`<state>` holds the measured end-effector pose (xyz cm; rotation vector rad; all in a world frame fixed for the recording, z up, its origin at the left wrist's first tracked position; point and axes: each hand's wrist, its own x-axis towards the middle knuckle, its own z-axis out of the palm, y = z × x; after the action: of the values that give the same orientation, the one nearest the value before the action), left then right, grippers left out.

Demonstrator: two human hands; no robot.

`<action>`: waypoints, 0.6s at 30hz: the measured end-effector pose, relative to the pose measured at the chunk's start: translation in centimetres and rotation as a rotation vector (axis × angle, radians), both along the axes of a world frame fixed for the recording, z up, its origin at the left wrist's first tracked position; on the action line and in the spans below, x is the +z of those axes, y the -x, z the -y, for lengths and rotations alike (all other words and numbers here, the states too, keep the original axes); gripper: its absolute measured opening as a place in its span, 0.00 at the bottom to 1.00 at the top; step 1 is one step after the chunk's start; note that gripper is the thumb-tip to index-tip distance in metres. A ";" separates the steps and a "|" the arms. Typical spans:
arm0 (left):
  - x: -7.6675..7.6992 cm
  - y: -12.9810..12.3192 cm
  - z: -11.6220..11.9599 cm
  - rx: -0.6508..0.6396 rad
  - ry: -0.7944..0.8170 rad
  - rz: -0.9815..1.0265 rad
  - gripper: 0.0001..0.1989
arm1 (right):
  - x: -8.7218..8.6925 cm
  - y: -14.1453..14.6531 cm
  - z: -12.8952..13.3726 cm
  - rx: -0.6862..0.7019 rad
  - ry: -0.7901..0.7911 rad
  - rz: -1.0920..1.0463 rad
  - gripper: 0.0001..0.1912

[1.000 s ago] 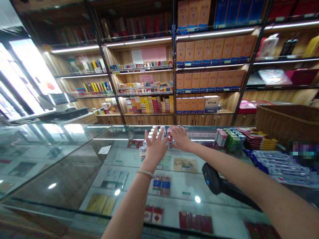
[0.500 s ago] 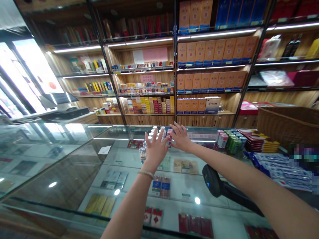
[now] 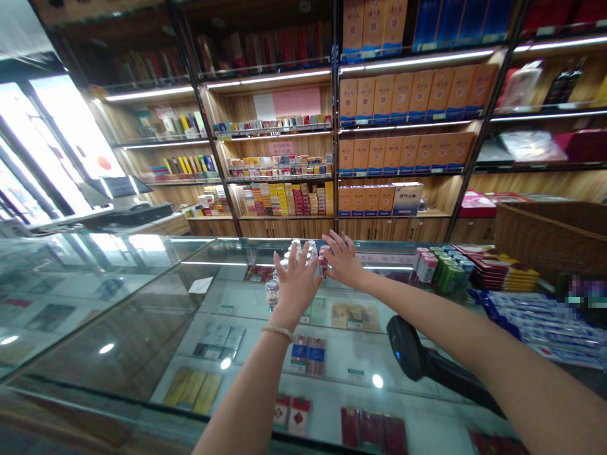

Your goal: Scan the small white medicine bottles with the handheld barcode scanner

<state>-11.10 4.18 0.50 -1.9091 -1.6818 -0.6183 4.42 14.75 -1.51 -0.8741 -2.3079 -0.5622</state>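
Observation:
On the glass counter [image 3: 256,354] stands a cluster of small clear containers with pale lids [image 3: 272,291]. My left hand [image 3: 297,284] is over and in front of them, fingers spread, hiding part of the group. My right hand [image 3: 344,262] reaches in from the right with its fingers apart, beside a small pink-red container [image 3: 324,258] at the cluster's right end. Whether either hand touches the containers I cannot tell. Below my right forearm lies a black handheld scanner [image 3: 405,347] with a blue light.
Pink and green containers [image 3: 448,272], stacked red and yellow packs [image 3: 497,268], blue-white packets [image 3: 535,322] and a wicker basket [image 3: 545,240] occupy the right side. Flat packs [image 3: 308,354] show through the glass. Stocked shelves [image 3: 408,123] line the back wall.
The camera view has shifted very slightly. Both hands stay in nearly the same place over and beside the containers, fingers still spread.

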 end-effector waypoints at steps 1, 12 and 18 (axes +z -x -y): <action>0.1 0.0 0.0 0.004 -0.001 0.003 0.22 | 0.0 0.0 -0.1 -0.001 0.002 0.004 0.24; 0.5 -0.2 0.6 0.005 -0.025 0.010 0.19 | 0.6 0.1 -0.7 0.005 0.021 0.027 0.24; 0.5 -0.2 0.6 -0.001 -0.020 0.017 0.20 | 0.5 0.1 -0.7 -0.012 0.036 0.033 0.26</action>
<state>-10.95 3.60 0.98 -1.8958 -1.6788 -0.6508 4.31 15.46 -1.01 -0.9029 -2.3510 -0.5460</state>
